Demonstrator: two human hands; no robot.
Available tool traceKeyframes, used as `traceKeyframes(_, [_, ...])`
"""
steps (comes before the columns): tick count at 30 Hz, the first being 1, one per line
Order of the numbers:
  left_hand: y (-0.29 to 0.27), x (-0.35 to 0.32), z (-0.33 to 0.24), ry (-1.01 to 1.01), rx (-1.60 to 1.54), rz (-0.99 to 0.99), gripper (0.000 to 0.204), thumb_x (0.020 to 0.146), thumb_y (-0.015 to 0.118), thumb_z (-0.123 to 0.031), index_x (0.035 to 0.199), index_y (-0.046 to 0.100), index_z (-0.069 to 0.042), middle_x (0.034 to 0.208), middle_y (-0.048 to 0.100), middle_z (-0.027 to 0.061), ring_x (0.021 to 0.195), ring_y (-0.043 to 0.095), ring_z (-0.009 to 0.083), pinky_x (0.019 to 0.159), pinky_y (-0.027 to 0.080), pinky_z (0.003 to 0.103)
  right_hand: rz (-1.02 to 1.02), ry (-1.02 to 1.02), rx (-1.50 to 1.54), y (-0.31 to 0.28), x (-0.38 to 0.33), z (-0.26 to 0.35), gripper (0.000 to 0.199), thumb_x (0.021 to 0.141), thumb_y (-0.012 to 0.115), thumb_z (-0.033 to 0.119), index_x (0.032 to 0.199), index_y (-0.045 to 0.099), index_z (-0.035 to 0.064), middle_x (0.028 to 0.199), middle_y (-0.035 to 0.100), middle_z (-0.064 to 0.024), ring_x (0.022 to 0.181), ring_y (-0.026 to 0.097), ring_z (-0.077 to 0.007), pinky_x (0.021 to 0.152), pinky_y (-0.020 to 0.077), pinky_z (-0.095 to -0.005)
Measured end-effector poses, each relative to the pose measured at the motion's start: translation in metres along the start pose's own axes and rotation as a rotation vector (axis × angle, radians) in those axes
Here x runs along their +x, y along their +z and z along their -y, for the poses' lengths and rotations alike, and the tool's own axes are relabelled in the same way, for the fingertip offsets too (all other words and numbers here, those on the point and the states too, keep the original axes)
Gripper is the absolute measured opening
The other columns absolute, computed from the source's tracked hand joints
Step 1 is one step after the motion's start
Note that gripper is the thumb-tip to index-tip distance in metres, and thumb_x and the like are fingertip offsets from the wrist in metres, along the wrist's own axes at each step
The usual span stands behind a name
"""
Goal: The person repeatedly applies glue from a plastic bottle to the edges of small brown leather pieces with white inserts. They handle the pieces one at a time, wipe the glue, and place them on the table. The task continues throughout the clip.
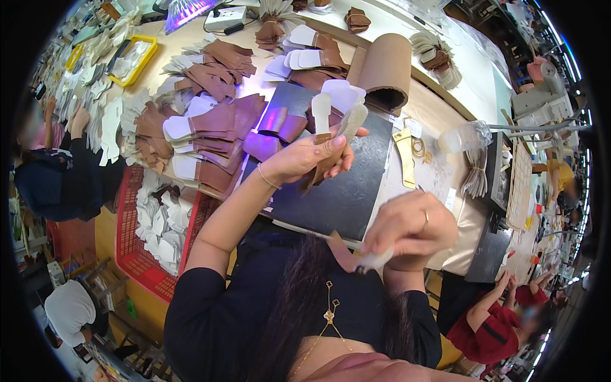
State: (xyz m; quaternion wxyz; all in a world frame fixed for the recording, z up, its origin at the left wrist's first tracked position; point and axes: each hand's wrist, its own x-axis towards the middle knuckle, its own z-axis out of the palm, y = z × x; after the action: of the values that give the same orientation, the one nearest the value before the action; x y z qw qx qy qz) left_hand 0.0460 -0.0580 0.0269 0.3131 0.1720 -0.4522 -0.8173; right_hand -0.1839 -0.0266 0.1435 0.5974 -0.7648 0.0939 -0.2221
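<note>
Two hands are up over the dark cutting mat (344, 191) on your worktop (439, 108). Your left hand (309, 156) is closed around a small bundle of cut pieces, thumb pressed over them: a brown leather strip (323, 167) running down through the fist, with a white-tipped tab (321, 113) and a pale fuzzy strip (352, 122) sticking up above the fingers. Your right hand (410, 224) is nearer your chest, fingers curled and pinching a pinkish-brown strip with a white fleecy end (356, 258) that hangs below it. Behind your left hand, stacks of brown and white cut pieces (203, 130) crowd the worktop, fanned out and overlapping right up to the mat's edge. A brown cardboard roll (385, 67) lies just beyond the mat, and a brass-coloured metal template (405, 156) rests beside the mat's right edge. A red basket (137, 245) of white pieces sits below the worktop on your left. A yellow tray (135, 58) stands farther back. Other people sit at both sides, well apart from your hands.
</note>
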Motion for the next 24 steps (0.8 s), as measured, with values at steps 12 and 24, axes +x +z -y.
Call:
traceKeyframes(12, [0.013, -0.003, 0.012, 0.056, -0.040, 0.151, 0.071, 0.091, 0.041, -0.073, 0.118, 0.053, -0.009, 0.097, 0.059, 0.0028, 0.080, 0.053, 0.0092, 0.070, 0.044, 0.024, -0.671, 0.108, -0.729, -0.010, 0.053, -0.051, 0.027, 0.076, 0.079, 0.013, 0.098, 0.066, 0.0033, 0.092, 0.062, -0.0046, 0.083, 0.057, -0.0147, 0.076, 0.0469, -0.0283])
traceKeyframes(24, [0.019, -0.004, 0.006, -0.035, -0.051, -0.056, 0.052, 0.102, 0.047, -0.037, 0.137, 0.046, 0.001, 0.113, 0.064, 0.0139, 0.104, 0.062, 0.0209, 0.093, 0.047, 0.032, -0.834, 0.362, -0.126, -0.004, 0.006, -0.060, 0.019, 0.085, 0.075, 0.011, 0.096, 0.066, -0.0008, 0.097, 0.063, -0.0040, 0.082, 0.057, -0.0088, 0.074, 0.0478, -0.0244])
